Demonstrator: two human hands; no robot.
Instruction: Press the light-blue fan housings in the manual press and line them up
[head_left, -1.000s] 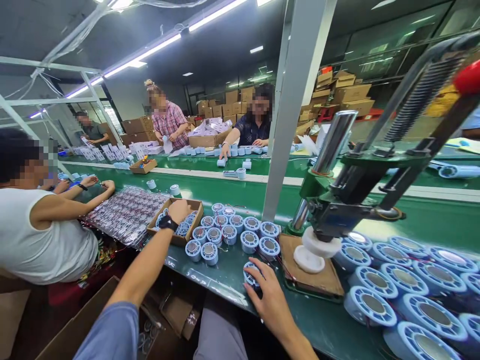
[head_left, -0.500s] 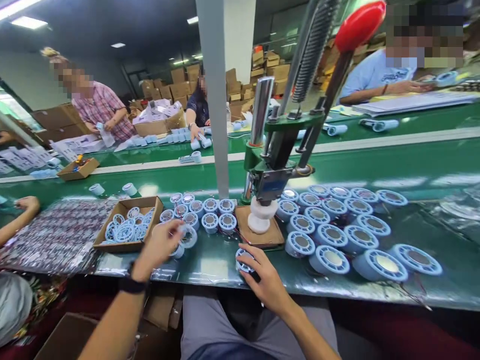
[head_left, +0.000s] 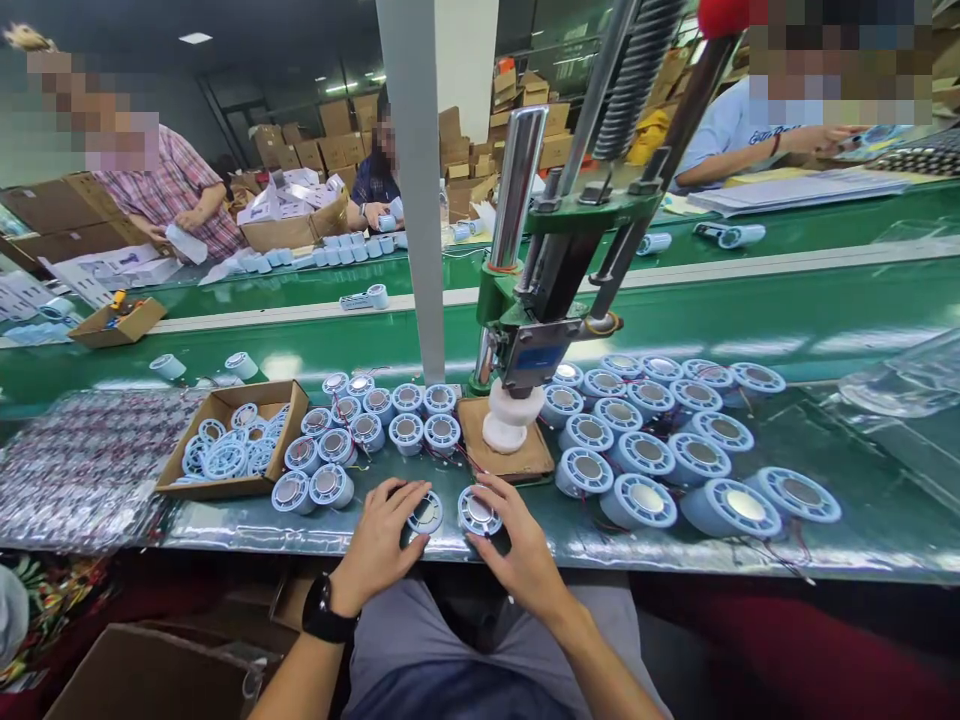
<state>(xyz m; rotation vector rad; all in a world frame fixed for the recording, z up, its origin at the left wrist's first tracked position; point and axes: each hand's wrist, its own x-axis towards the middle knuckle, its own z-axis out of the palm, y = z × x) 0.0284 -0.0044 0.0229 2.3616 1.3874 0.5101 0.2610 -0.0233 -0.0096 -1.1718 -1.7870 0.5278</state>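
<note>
Wide factory hall under a dark ceiling, one bright ceiling panel (head_left: 195,38) glowing at the upper left. A pale steel post (head_left: 416,190) rises from the middle of the green bench (head_left: 787,320), and a white divider strip (head_left: 750,262) runs along its length toward the far edge. Beyond that edge, brown cartons (head_left: 457,150) pile up against the back of the room. More cartons (head_left: 52,205) sit at the far left corner. Reflections gleam on the bench's near edge.

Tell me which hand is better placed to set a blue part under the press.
Probably the right hand: its blue part lies just before the press pad; the left hand sits farther left.
</note>
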